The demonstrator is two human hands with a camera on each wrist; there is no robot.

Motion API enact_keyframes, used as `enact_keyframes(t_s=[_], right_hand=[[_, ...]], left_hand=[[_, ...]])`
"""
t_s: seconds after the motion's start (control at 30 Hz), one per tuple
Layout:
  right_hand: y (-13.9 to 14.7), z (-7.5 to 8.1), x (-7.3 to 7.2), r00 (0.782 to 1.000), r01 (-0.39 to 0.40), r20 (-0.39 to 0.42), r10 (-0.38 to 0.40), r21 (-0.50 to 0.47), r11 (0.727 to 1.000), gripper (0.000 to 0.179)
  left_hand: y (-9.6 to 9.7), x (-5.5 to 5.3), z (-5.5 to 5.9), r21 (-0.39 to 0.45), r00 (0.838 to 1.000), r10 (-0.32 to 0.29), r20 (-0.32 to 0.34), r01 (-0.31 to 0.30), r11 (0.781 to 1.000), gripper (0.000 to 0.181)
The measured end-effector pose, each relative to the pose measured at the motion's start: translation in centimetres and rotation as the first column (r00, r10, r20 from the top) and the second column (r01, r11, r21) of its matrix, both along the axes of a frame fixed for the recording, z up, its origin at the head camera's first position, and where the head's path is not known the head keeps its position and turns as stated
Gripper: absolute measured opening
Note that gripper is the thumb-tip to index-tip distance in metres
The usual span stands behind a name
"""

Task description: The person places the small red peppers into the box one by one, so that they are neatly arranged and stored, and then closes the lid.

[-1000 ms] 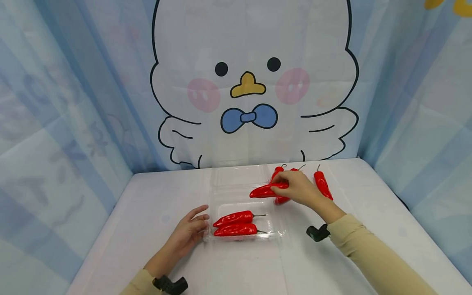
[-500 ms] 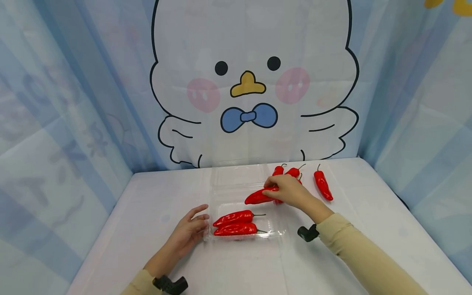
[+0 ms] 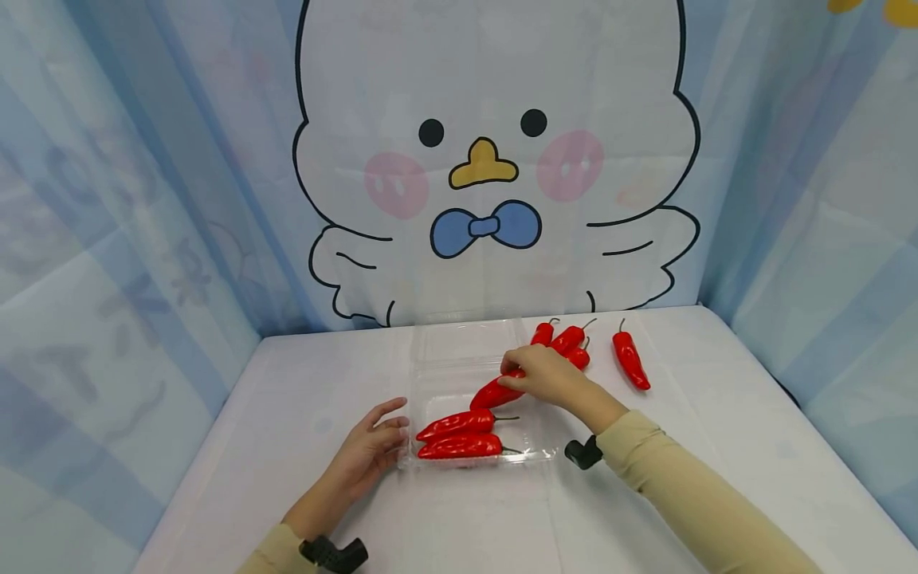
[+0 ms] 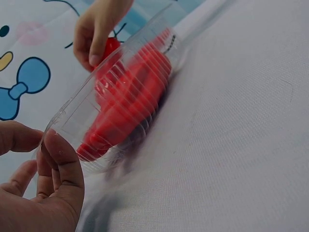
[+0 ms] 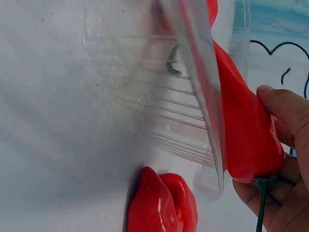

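A clear plastic box [image 3: 534, 434] with its lid folded back lies on the table. Inside, two glossy red chili peppers [image 3: 459, 446] lie side by side, their green stems to the right. At the box's left end is my left hand [image 3: 369, 454]; in the left wrist view its thumb and a finger pinch the rim [image 4: 65, 108]. My right hand [image 3: 548, 376] holds another red chili pepper [image 3: 491, 394] near its stem end. That pepper slants tip-down over the back half of the box, partly covered by the fingers. In the right wrist view its green stem [image 5: 262, 205] points away from the box.
Several loose red chili peppers [image 3: 570, 340] lie at the back right, partly behind my right hand. One more chili pepper [image 3: 631, 363] lies farther right by itself. The box's transparent lid [image 3: 466, 343] extends toward the printed backdrop [image 3: 488, 271].
My right hand has carried its chili pepper left and toward the front, over the box, tilting the tip lower. More of the loose peppers behind it now shows. My left hand has stayed put.
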State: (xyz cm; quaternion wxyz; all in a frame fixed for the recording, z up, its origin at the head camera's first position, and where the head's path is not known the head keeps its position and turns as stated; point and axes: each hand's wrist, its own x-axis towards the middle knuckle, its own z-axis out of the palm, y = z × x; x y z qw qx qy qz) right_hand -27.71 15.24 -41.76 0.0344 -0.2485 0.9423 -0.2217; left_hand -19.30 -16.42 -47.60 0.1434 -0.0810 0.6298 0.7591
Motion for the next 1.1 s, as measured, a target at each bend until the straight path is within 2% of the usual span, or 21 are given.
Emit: enact_keyframes(t_s=[0.33,0.5,0.83,1.1], right_hand=[[-1.2,-0.3,0.3,0.998,-0.061,0.006,0.061,0.019,0.998,0.017],[-1.7,-0.5,0.3,0.998,-0.068,-0.013,0.068,0.043,0.997,0.015],[-2.7,-0.8,0.5,0.994,-0.095,-0.053,0.100,0.086,0.992,0.013],[-3.4,-1.2,0.6,0.990,-0.112,-0.075,0.120,0.102,0.988,0.013]], left_hand=[[0.1,-0.1,0.1,0.007,1.000,0.004,0.003,-0.004,1.000,0.059],[0.1,-0.2,0.0,0.004,1.000,-0.008,0.002,0.008,1.000,0.059],[0.2,0.0,0.1,-0.012,1.000,0.022,-0.001,-0.022,1.000,0.058],[0.2,-0.1,0.0,-0.016,1.000,0.008,0.004,-0.008,1.000,0.058]])
